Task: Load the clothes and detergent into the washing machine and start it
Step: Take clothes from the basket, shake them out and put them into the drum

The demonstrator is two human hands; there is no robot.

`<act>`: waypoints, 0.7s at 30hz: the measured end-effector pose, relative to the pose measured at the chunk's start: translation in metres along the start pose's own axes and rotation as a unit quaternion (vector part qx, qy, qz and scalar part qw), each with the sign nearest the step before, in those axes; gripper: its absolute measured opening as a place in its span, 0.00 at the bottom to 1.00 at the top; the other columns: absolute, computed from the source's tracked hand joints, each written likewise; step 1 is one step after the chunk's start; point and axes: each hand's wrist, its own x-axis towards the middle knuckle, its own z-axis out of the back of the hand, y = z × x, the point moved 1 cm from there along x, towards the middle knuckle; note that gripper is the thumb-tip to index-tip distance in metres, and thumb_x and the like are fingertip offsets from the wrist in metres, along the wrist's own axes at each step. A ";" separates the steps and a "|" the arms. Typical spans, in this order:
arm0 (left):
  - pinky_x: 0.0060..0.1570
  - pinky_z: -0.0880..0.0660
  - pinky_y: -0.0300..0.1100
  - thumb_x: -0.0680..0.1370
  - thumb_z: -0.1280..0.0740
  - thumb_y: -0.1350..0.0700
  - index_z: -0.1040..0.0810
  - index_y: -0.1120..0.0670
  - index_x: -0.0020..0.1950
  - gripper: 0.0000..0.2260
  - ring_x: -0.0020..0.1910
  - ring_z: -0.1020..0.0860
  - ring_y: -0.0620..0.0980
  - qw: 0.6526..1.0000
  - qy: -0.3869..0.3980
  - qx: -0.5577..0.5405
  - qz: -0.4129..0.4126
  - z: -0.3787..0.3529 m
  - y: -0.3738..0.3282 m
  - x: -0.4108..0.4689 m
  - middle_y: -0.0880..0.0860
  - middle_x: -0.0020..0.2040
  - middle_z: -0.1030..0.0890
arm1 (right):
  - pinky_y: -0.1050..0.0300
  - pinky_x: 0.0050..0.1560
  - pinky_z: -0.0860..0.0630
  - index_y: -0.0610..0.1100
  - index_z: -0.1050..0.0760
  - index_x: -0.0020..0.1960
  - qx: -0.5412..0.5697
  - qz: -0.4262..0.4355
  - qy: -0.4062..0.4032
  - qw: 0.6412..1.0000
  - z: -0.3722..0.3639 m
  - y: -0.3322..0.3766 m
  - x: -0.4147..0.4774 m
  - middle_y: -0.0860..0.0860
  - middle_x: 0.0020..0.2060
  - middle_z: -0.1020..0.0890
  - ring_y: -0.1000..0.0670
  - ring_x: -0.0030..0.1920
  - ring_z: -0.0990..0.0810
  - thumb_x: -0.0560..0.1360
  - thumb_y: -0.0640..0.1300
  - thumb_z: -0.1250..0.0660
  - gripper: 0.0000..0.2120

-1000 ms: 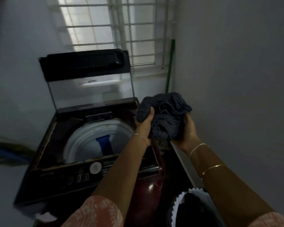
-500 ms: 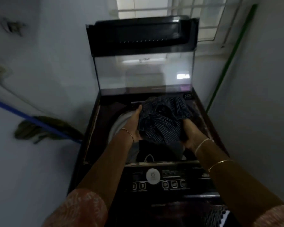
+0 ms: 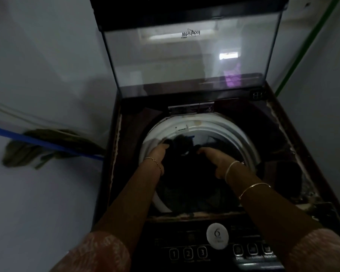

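Note:
A dark top-loading washing machine (image 3: 312, 146) stands below me with its glass lid (image 3: 188, 61) raised upright at the back. Both my hands reach down into the white-rimmed drum (image 3: 220, 124). My left hand (image 3: 157, 154) and my right hand (image 3: 216, 160) hold a dark bundle of clothes (image 3: 185, 148) between them, low inside the drum. The clothes are very dark and their outline is hard to tell. The control panel (image 3: 214, 250) with a round white dial and numbered buttons lies at the machine's front edge, between my forearms.
A blue-handled mop (image 3: 37, 146) leans on the wall left of the machine. A green pole (image 3: 306, 46) leans in the corner at the right. Grey walls close in on both sides.
My hands have carried the dark striped clothes from beside the machine, over the opening, and down into the drum. My view has shifted closer and more directly over the machine.

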 end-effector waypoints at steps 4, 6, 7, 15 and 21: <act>0.66 0.31 0.52 0.80 0.38 0.52 0.28 0.58 0.67 0.18 0.62 0.25 0.59 1.000 0.018 -0.007 0.008 -0.019 -0.006 -0.007 0.60 0.67 0.26 | 0.53 0.38 0.23 0.40 0.24 0.54 -0.006 0.011 -0.003 1.000 0.007 0.007 -0.013 0.43 0.39 0.21 0.44 0.38 0.22 0.76 0.45 0.37 0.11; 0.62 0.32 0.48 0.80 0.40 0.46 0.30 0.55 0.68 0.20 0.60 0.27 0.58 0.999 0.027 -0.004 0.033 -0.035 -0.007 -0.014 0.56 0.67 0.29 | 0.56 0.35 0.27 0.41 0.24 0.48 -0.002 0.025 -0.011 1.000 0.016 0.012 -0.021 0.44 0.38 0.23 0.46 0.36 0.23 0.76 0.48 0.38 0.10; 0.62 0.32 0.48 0.79 0.39 0.45 0.31 0.55 0.70 0.23 0.61 0.27 0.58 0.999 0.030 0.021 0.035 -0.044 -0.006 -0.018 0.56 0.70 0.30 | 0.56 0.35 0.29 0.42 0.26 0.44 0.005 0.033 -0.023 0.999 0.022 0.015 -0.024 0.45 0.38 0.24 0.46 0.35 0.24 0.77 0.49 0.38 0.10; 0.68 0.39 0.51 0.79 0.40 0.47 0.23 0.52 0.51 0.11 0.68 0.32 0.55 0.987 0.124 0.103 -0.006 -0.136 0.012 -0.094 0.54 0.65 0.25 | 0.58 0.45 0.28 0.46 0.25 0.46 0.121 0.156 -0.028 0.980 0.100 0.020 -0.092 0.50 0.44 0.21 0.50 0.45 0.23 0.78 0.46 0.41 0.08; 0.56 0.29 0.45 0.81 0.42 0.50 0.26 0.54 0.61 0.13 0.55 0.24 0.52 0.969 0.220 0.082 -0.073 -0.227 0.051 -0.181 0.53 0.58 0.22 | 0.59 0.42 0.26 0.45 0.25 0.48 0.179 0.243 -0.030 0.953 0.190 -0.009 -0.185 0.49 0.41 0.19 0.51 0.41 0.22 0.80 0.44 0.45 0.10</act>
